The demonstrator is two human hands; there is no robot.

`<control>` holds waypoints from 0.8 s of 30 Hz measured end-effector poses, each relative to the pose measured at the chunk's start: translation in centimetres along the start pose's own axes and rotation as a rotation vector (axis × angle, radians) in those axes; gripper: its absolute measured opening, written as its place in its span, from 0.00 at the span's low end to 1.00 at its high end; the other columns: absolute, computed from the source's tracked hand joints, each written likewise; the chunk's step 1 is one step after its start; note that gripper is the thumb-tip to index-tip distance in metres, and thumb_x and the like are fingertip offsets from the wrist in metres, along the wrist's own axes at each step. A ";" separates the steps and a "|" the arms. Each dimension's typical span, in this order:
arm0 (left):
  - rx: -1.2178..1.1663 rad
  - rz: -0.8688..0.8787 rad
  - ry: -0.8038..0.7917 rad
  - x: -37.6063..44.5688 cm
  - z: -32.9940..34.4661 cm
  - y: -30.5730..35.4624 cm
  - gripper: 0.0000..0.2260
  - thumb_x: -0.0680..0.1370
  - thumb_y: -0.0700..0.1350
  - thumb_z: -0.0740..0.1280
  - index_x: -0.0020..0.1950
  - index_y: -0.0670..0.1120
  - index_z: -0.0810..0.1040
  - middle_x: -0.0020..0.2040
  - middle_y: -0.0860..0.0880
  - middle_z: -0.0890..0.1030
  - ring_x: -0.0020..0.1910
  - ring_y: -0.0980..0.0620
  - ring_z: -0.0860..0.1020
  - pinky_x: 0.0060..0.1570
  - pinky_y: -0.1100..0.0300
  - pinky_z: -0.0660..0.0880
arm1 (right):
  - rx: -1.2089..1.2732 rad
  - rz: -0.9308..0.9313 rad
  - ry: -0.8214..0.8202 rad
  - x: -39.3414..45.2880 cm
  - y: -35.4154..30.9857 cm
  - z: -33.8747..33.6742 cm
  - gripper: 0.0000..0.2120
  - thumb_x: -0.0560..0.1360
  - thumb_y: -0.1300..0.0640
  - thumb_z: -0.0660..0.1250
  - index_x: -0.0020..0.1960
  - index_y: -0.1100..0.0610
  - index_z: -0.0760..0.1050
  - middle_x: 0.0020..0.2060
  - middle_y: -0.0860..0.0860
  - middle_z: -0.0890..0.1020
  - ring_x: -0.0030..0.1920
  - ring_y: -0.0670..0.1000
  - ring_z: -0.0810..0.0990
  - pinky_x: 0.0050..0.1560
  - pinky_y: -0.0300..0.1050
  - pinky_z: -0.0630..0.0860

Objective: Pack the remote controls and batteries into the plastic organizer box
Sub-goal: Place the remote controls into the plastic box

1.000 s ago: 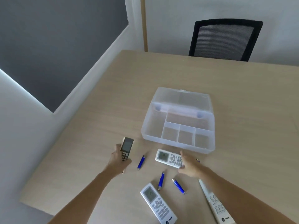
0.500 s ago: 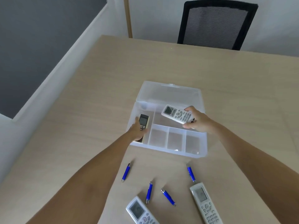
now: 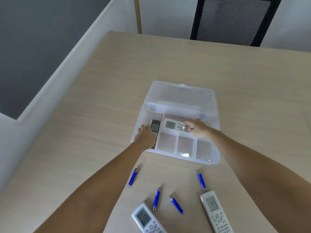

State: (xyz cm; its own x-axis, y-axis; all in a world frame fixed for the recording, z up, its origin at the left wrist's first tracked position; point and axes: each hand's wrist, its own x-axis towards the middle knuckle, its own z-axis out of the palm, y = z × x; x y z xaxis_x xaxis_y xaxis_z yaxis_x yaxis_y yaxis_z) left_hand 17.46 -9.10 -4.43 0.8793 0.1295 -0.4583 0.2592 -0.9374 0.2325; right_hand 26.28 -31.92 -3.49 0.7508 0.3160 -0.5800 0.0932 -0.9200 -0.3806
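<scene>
With my left hand (image 3: 146,137) gripping the small dark remote (image 3: 155,127) in the translucent plastic organizer box's (image 3: 208,159) left slot and my right hand (image 3: 198,130) holding the white remote (image 3: 175,126) in its rear slot, I should lay both flat before letting go.

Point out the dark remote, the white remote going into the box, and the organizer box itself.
dark remote (image 3: 155,126), head view, its screen.
white remote (image 3: 173,125), head view, its display end.
organizer box (image 3: 207,161), head view, front wall.

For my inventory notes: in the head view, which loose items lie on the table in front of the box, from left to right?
Blue battery → blue battery → blue battery → blue battery → long white remote control.
</scene>
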 end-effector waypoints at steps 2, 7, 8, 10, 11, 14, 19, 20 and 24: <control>0.020 0.079 0.093 -1.4 -0.4 -0.2 0.25 0.81 0.49 0.56 0.75 0.41 0.55 0.66 0.39 0.66 0.62 0.41 0.68 0.57 0.48 0.74 | -0.007 -0.052 0.046 -2.1 -0.5 -0.3 0.21 0.79 0.64 0.54 0.71 0.56 0.66 0.70 0.60 0.68 0.70 0.59 0.66 0.69 0.49 0.63; -0.051 0.477 0.339 -8.6 0.0 -2.7 0.21 0.78 0.47 0.60 0.71 0.45 0.67 0.67 0.43 0.71 0.65 0.43 0.70 0.60 0.47 0.74 | 0.108 -0.205 0.414 -10.5 0.1 1.9 0.15 0.76 0.66 0.61 0.61 0.61 0.75 0.54 0.60 0.79 0.53 0.61 0.79 0.54 0.44 0.70; -0.021 0.592 0.340 -10.4 0.8 -3.6 0.18 0.77 0.49 0.60 0.67 0.46 0.70 0.63 0.43 0.74 0.62 0.43 0.73 0.58 0.48 0.76 | 0.107 -0.211 0.482 -12.5 1.0 3.2 0.11 0.74 0.67 0.63 0.55 0.62 0.77 0.46 0.59 0.81 0.46 0.61 0.81 0.48 0.44 0.72; 0.028 0.780 0.211 -13.6 3.0 -5.7 0.15 0.76 0.52 0.62 0.60 0.48 0.74 0.57 0.45 0.77 0.56 0.46 0.76 0.54 0.50 0.77 | 0.097 -0.153 0.513 -16.4 3.1 6.2 0.02 0.72 0.65 0.65 0.45 0.62 0.76 0.35 0.55 0.78 0.37 0.59 0.79 0.41 0.42 0.70; 0.040 0.823 0.092 -15.0 4.3 -6.7 0.14 0.75 0.54 0.64 0.58 0.49 0.74 0.56 0.46 0.77 0.55 0.47 0.75 0.53 0.51 0.77 | 0.105 -0.082 0.464 -18.3 4.0 7.7 0.03 0.72 0.61 0.66 0.43 0.62 0.74 0.34 0.53 0.77 0.35 0.58 0.77 0.40 0.42 0.68; 0.123 0.817 -0.177 -18.1 7.4 -7.9 0.23 0.68 0.59 0.71 0.58 0.50 0.74 0.56 0.49 0.76 0.55 0.50 0.73 0.55 0.57 0.72 | 0.126 0.168 0.220 -22.3 6.6 12.5 0.14 0.67 0.47 0.72 0.41 0.55 0.71 0.35 0.49 0.74 0.40 0.55 0.74 0.37 0.43 0.67; 0.357 0.809 -0.215 -19.5 10.3 -7.6 0.32 0.65 0.57 0.73 0.65 0.48 0.70 0.61 0.49 0.74 0.61 0.48 0.71 0.59 0.55 0.69 | 0.058 0.316 0.110 -24.6 7.8 18.1 0.37 0.58 0.36 0.74 0.55 0.58 0.66 0.49 0.54 0.74 0.50 0.57 0.77 0.45 0.48 0.74; 0.382 0.804 -0.213 -19.6 10.3 -7.4 0.30 0.66 0.55 0.73 0.65 0.47 0.70 0.61 0.48 0.75 0.61 0.47 0.72 0.59 0.55 0.69 | 0.056 0.327 0.126 -24.5 7.8 18.5 0.38 0.58 0.38 0.75 0.57 0.59 0.66 0.51 0.55 0.74 0.50 0.58 0.77 0.46 0.48 0.75; 0.374 0.735 -0.350 -19.5 10.6 -7.3 0.30 0.69 0.50 0.71 0.67 0.45 0.67 0.64 0.47 0.71 0.59 0.47 0.72 0.56 0.53 0.74 | 0.057 0.332 0.089 -24.7 7.3 17.6 0.31 0.62 0.45 0.72 0.57 0.59 0.65 0.51 0.56 0.75 0.48 0.58 0.77 0.45 0.48 0.75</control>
State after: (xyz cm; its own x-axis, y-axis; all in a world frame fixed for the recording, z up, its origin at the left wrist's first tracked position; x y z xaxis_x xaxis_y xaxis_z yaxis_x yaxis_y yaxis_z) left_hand -5.80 -8.22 -6.30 0.5836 -0.5943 -0.5533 -0.5225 -0.7965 0.3044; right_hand -3.13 -42.36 -4.63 0.7886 -0.0219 -0.6145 -0.2005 -0.9539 -0.2233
